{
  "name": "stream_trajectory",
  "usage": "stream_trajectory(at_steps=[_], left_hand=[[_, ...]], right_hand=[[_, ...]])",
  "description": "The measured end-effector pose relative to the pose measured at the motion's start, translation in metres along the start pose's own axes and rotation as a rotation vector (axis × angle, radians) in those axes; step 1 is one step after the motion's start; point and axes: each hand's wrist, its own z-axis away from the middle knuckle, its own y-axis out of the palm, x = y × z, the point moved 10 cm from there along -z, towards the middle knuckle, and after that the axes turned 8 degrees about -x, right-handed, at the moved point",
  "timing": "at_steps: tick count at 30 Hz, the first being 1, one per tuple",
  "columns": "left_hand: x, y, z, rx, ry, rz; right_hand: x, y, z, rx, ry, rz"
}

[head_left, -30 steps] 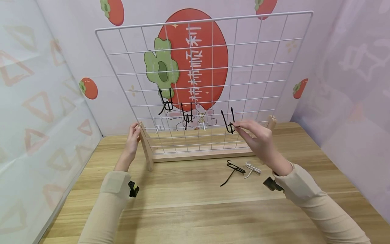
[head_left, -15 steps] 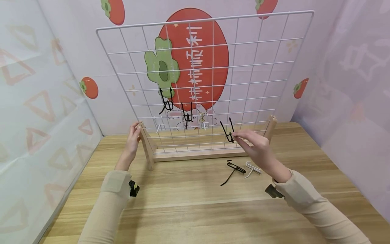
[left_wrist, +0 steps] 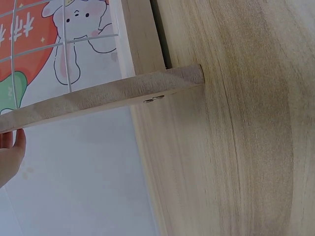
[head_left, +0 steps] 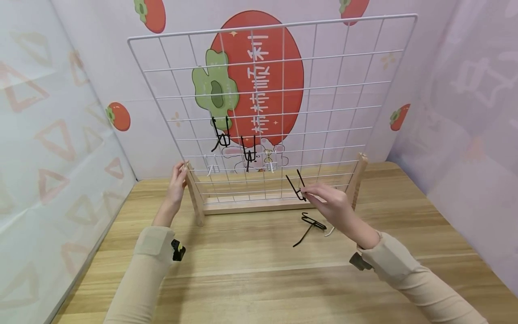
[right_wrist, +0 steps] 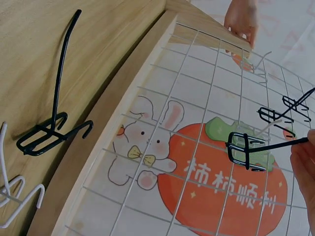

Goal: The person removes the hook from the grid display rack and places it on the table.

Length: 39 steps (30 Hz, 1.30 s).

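Note:
My right hand (head_left: pixel 333 204) pinches the arm of a black wire hook (right_wrist: pixel 241 150), whose two prongs point up. In the head view this hook overlaps the lower right of a white wire grid (head_left: pixel 283 25). My left hand (head_left: pixel 176 184) grips the top of the left wooden upright (head_left: pixel 194 198) of the grid's stand; the left wrist view shows its thumb against that wood. Two black hooks, a left one (head_left: pixel 224 139) and a lower one (head_left: pixel 249 156), hang on the grid. Two white hooks hang there too, a left one (head_left: pixel 212 169) and a right one (head_left: pixel 270 166).
On the table (head_left: pixel 243 279), in front of the stand, lies a black hook (right_wrist: pixel 54 132). Beside it is a white hook (right_wrist: pixel 12 199), mostly hidden by my right hand in the head view. The right wooden upright (head_left: pixel 360 173) stands behind that hand. Printed cloth hangs around the table.
My right hand has moved down and slightly left with the black hook, from mid-grid to near its lower bars. It now covers most of the white hook on the table. The left hand stays put.

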Motion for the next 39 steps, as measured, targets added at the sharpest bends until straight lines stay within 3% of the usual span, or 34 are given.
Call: stream_trajectory(at_steps=[9,18,32,39], left_hand=[[0.009,-0.005,-0.006,-0.019,0.041,-0.002],[0.008,-0.005,-0.005,-0.011,0.031,-0.011],[0.008,-0.006,-0.005,-0.025,0.035,0.014],[0.008,-0.005,-0.005,-0.020,0.041,0.011]], right_hand=[[-0.001,0.016,0.015,0.084,0.043,-0.045],[-0.005,0.034,0.032,0.165,0.073,-0.108],[-0.015,0.048,0.052,0.202,0.098,-0.080],[-0.021,0.056,0.060,0.263,0.153,-0.066]])
